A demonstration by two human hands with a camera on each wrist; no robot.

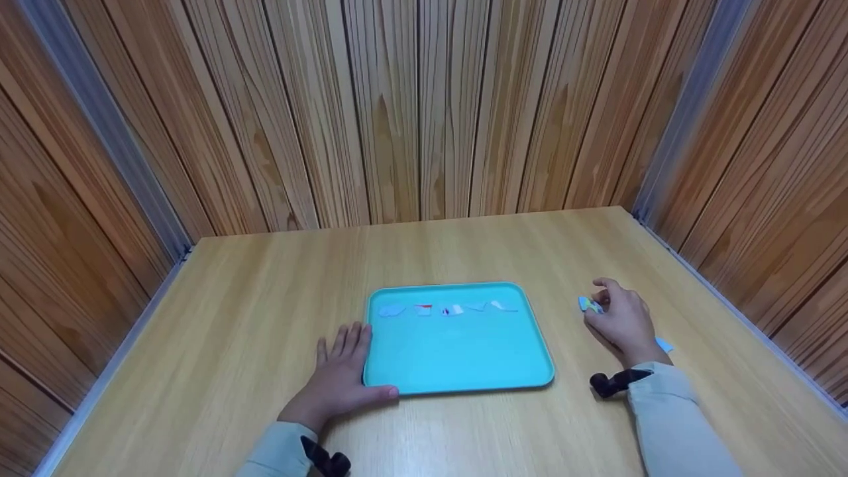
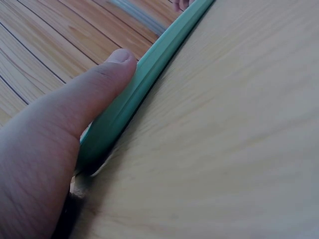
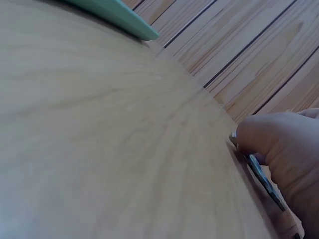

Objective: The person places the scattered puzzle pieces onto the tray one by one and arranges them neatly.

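Observation:
A turquoise tray (image 1: 457, 358) lies on the table, with several small flat pieces in a row along its far side, among them a white-and-red one (image 1: 423, 310) and a pale one (image 1: 503, 307). My left hand (image 1: 341, 381) rests at the tray's near left corner. Its fingers are straight along the left edge, and the thumb (image 2: 107, 82) lies against the front rim. Right of the tray, my right hand (image 1: 621, 321) pinches a small, thin, blue, yellow and green piece (image 1: 587, 304). The right wrist view shows this piece (image 3: 264, 179) edge-on under the thumb, close to the table.
Another light blue piece (image 1: 664, 344) lies on the table (image 1: 278, 291) beside the right wrist, partly hidden by it. Wood-patterned walls (image 1: 397, 112) stand behind the table and at both sides.

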